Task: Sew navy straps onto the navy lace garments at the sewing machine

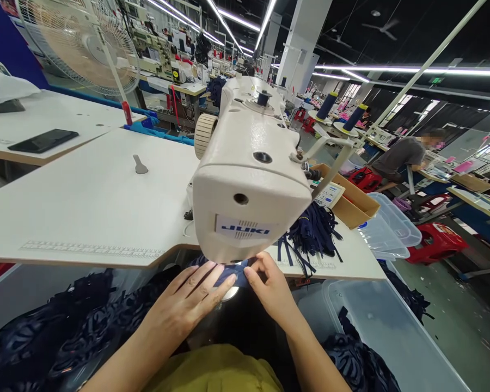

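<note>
One navy cloth (pixel 231 276) lies below the front of your machine (pixel 249 179), at the near edge of the table (pixel 85 207); your left hand (pixel 188 299) rests on it, fingers long and slightly spread, likely to keep it flat; your right hand (pixel 271 288) has thumb and forefinger narrowed on its right edge, seemingly pinching it, perhaps for control; navy strips (pixel 314 231) lie just right of the machine, presumably for easy reach.
</note>
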Demonstrator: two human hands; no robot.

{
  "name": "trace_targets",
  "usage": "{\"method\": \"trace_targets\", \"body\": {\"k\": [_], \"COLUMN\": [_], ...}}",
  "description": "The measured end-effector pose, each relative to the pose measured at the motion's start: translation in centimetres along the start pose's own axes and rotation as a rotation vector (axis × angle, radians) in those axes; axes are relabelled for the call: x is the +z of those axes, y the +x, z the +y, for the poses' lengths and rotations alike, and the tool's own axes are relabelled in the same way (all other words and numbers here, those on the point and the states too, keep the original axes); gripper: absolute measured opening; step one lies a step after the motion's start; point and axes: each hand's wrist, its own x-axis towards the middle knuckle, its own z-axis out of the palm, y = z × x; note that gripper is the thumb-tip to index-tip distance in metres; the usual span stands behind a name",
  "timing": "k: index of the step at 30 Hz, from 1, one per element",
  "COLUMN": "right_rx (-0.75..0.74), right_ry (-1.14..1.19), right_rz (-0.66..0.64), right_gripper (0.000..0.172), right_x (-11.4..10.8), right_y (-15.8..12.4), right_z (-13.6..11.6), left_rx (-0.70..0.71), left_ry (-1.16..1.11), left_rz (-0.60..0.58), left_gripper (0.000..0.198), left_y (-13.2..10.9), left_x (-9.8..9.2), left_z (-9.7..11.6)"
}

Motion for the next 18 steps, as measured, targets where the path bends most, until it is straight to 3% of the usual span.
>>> {"method": "trace_targets", "body": {"k": [4, 9, 13, 18], "right_rx": [-0.089, -0.229, -0.224, -0.220], "right_ry": [-0.051, -0.143, -0.188, -0.182], "right_rz": [-0.035, -0.043, -0.091, -0.013], "right_gripper": [0.020, 0.028, 0.033, 0.040], "right_x": [0.1, 0.2, 0.3, 0.5], "right_y": [0.0, 0.0, -0.3, -0.9], "right_z": [-0.2, -0.5, -0.2, 0.2], "left_rx": [0.007, 0.005, -0.036, -0.088], "left_ry": [-0.092, -0.090, -0.094, -0.162], "left_rz": [-0.003, 0.000, -0.015, -0.017], "left_gripper": [0.047, 0.045, 0.045, 0.046], "left_y": [-0.2, -0.2, 0.1, 0.3], "left_x": [-0.1, 0.2, -0.1, -0.8], "left_z": [-0.1, 0.3, 0.7, 1.4]}}
